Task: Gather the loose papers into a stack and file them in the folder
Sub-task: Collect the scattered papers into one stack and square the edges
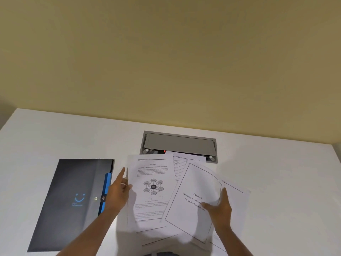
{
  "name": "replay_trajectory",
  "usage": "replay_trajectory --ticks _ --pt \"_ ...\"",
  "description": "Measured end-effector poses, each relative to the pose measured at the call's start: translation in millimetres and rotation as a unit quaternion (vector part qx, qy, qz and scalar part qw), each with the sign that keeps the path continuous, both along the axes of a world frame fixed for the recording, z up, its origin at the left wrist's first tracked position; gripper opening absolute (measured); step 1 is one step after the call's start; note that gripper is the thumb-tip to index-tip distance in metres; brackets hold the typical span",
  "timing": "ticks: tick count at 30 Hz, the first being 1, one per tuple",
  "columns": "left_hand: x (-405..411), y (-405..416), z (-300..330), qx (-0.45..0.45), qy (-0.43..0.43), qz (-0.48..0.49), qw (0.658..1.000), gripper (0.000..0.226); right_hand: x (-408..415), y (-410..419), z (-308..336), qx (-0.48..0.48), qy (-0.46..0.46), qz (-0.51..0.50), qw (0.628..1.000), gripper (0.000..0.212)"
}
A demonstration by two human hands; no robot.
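Several loose printed papers lie fanned and overlapping on the white desk (276, 182). A sheet with a circle diagram (151, 189) lies at the left of the pile. A title page reading "Chapter" (191, 204) lies tilted at the right, its right edge curled up. My right hand (218, 209) grips that curled edge, thumb on top. My left hand (119, 191) touches the left edge of the diagram sheet with fingers spread, holding nothing. A dark folder (73, 198) with a blue strip and a snap button lies closed to the left of the papers.
A grey cable hatch (179, 143) is set into the desk behind the papers, with a small red light under its lid. A yellow wall rises behind the desk. The desk's left and right edges are in view.
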State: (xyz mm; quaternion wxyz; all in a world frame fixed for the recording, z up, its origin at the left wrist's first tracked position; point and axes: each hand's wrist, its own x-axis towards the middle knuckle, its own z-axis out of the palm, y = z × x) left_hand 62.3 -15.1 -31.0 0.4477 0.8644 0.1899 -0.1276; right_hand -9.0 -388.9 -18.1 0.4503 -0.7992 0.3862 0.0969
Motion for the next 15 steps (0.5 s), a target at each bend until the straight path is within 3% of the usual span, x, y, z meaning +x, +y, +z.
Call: replay_trajectory --ticks 5,10,12,15 --pt "-11.4 4.2 -1.2 -0.015 0.044 -0.049 0.998 0.013 -9.1 9.6 8.4 0.053 -0.03 0.025 0.998 0.102" --pt "-24.6 3.6 -3.8 -0.019 0.07 -0.044 0.996 0.012 -9.6 26.6 9.8 0.093 -0.031 0.03 0.995 0.057" --pt "-30.1 2.0 -4.7 -0.027 0.073 -0.048 0.996 0.008 -8.9 35.9 11.0 0.119 -0.031 0.032 0.992 0.05" --pt "-40.2 0.2 1.6 -0.072 0.075 -0.059 0.993 0.021 -8.6 49.9 9.8 0.15 -0.03 0.037 0.988 0.047"
